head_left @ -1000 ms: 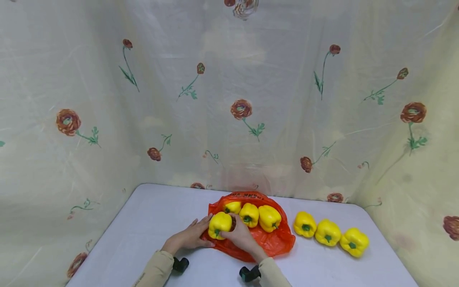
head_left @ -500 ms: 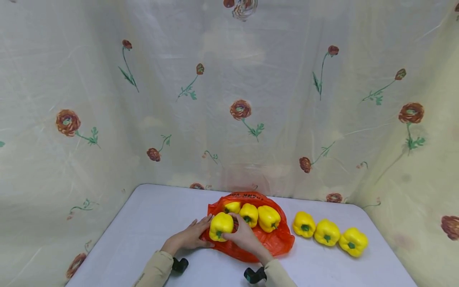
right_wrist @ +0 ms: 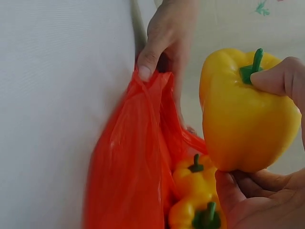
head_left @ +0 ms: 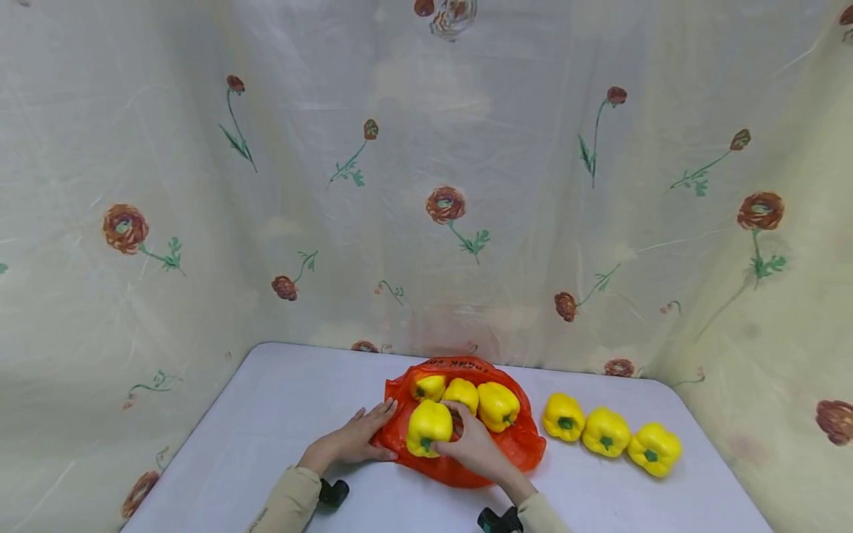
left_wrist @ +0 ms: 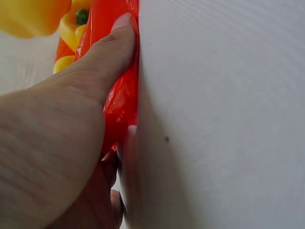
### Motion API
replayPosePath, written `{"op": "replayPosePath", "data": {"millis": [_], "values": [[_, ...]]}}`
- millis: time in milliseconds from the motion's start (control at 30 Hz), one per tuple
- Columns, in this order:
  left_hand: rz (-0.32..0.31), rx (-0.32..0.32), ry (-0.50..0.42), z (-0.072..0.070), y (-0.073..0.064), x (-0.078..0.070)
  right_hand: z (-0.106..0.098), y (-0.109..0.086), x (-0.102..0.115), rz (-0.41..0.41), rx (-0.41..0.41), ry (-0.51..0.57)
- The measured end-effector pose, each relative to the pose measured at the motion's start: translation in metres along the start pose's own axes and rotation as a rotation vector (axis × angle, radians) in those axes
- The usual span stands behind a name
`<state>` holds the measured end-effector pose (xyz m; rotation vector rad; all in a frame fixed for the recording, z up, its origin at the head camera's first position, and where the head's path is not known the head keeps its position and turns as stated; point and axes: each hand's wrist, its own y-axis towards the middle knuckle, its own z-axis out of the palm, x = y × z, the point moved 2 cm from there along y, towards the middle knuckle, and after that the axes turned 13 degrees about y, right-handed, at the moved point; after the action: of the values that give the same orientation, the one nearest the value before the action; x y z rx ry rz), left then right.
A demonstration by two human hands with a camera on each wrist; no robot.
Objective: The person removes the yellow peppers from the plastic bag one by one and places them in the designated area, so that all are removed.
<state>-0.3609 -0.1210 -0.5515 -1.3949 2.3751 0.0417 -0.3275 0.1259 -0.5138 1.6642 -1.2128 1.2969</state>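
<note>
My right hand (head_left: 473, 444) pinches a yellow bell pepper (head_left: 429, 428) with a green stem, thumb near the stem and fingers on the opposite side. In the right wrist view this pepper (right_wrist: 243, 119) is held above a red plastic bag (right_wrist: 126, 157). My left hand (head_left: 353, 438) rests at the left edge of the red bag (head_left: 513, 448), fingers extended; in the left wrist view its thumb (left_wrist: 112, 52) lies on the red plastic. Three more yellow peppers, including a right-hand one (head_left: 498, 406), sit inside the bag's open mouth, partly overlapped by the held pepper and my right hand.
Three yellow peppers stand in a slanting row on the white table (head_left: 286, 400), right of the bag: a left one (head_left: 563, 417), a middle one (head_left: 606, 431) and a right one (head_left: 655, 449). A flowered curtain (head_left: 426, 311) hangs behind the table and along its sides.
My right hand has carried the pepper rightward and slightly nearer, away from my left hand. More of the back-left pepper in the bag shows now. The left hand has stayed in place.
</note>
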Motion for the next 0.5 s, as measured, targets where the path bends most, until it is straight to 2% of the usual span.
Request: {"op": "replayPosePath", "data": {"millis": [200, 500], "values": [[-0.008, 0.009, 0.0, 0.002, 0.002, 0.0, -0.013, -0.012, -0.003, 0.017, 0.0, 0.023], [-0.028, 0.004, -0.001, 0.002, 0.001, -0.001, -0.033, -0.03, -0.004, 0.074, -0.064, -0.008]]}}
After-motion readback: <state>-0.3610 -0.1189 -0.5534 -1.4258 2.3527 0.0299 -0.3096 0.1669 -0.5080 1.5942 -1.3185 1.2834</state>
